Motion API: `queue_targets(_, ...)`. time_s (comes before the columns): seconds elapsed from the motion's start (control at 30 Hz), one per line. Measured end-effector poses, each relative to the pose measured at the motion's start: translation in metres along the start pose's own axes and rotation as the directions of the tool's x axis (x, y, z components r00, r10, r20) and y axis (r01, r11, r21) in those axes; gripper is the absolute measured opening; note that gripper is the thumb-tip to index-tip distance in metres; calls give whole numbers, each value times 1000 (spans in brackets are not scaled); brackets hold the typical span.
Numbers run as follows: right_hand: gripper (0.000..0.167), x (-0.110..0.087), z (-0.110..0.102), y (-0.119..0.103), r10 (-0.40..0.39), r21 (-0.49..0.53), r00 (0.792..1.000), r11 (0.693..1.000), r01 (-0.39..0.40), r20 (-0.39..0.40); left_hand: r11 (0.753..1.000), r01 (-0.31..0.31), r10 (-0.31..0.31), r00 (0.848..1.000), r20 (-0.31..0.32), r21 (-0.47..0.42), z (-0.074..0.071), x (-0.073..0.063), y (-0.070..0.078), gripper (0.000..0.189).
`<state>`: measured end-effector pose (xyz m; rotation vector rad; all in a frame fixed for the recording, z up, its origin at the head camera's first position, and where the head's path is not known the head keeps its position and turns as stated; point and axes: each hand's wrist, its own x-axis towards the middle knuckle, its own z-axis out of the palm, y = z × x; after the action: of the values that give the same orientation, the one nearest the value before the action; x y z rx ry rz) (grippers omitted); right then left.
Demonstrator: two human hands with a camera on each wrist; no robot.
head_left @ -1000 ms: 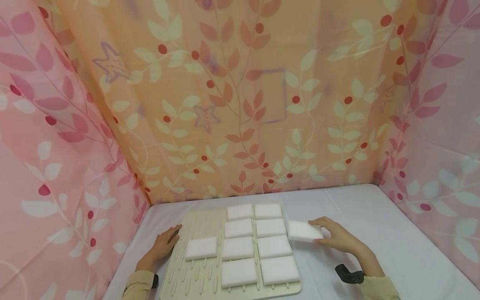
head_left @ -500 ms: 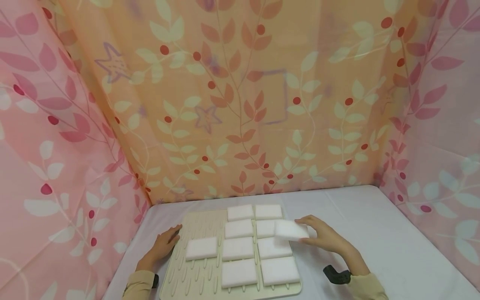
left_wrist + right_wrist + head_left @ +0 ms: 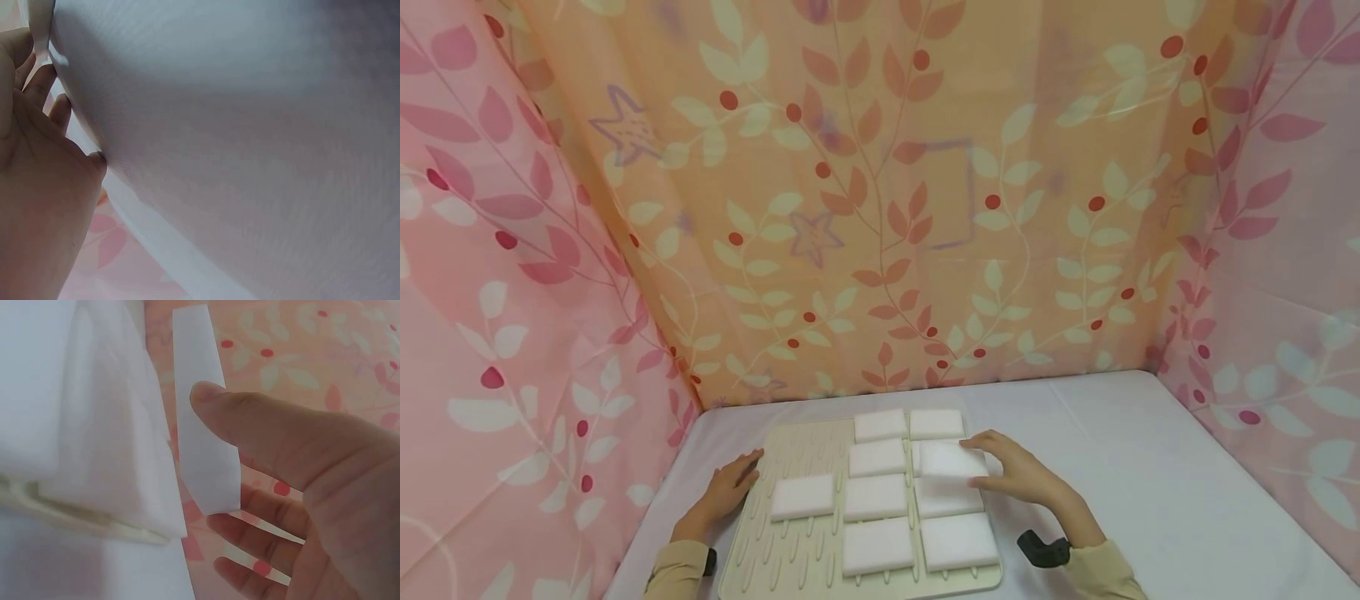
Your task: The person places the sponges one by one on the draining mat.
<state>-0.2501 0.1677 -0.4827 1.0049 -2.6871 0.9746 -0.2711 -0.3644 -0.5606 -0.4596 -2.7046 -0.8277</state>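
Note:
A pale drying mat (image 3: 797,558) with raised oblong ridges lies on the white-covered table. White rectangular sponges stand on it in two columns on its right half, and a lone sponge (image 3: 803,497) is left of them. My right hand (image 3: 1022,479) pinches another white sponge (image 3: 952,459) by its right end, thumb on one face, in the right wrist view. That sponge overlaps the second and third sponges of the right column in the head view. My left hand (image 3: 727,483) rests at the mat's left edge, fingers extended, fingertips at the edge.
The white tabletop (image 3: 1120,467) stretches right of the mat. A patterned orange curtain (image 3: 880,208) hangs behind the table, with pink curtains at both sides. Black bands (image 3: 1043,548) sit on the wrists.
My right hand has carried the sponge leftward from beside the mat to over its right column. The left hand has stayed at the mat's edge.

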Motion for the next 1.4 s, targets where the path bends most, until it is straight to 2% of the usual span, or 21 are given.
queue_targets(0.03, 57, 2, 1, -2, 0, -2, 1000, 1000, 0, 4, 1000, -26, 26, 999, -20, 0, 0, -1, -1, 41)
queue_targets(0.13, 58, 6, 5, -7, 2, 11, 1000, 1000, -2, 20, 999, -48, 47, 998, -36, -9, 0, -2, -2, 41)
queue_targets(0.23, 58, 10, 9, -11, 1, 22, 999, 1000, -2, 35, 1000, -21, 21, 1000, -22, 6, 0, 0, -2, 41)
queue_targets(0.4, 59, 14, 15, -17, 7, 43, 998, 999, -9, 60, 997, 56, -57, 998, 37, 45, -1, 2, 3, 39)
queue_targets(0.5, 60, 18, 20, -20, -8, 41, 998, 999, 5, 66, 996, 74, -77, 996, 53, 57, -2, 3, 4, 40)
queue_targets(0.8, 59, 29, 33, -33, -53, 32, 996, 998, 51, 74, 996, 69, -72, 996, 61, 52, -1, 3, 0, 41)
queue_targets(1.17, 55, 43, 49, -55, -89, 10, 992, 996, 89, 93, 994, 98, -102, 991, 81, 44, -2, 2, 2, 42)
queue_targets(1.4, 56, 48, 63, -68, -100, -11, 992, 995, 101, 83, 995, 80, -84, 995, 62, 53, -1, 2, 2, 42)
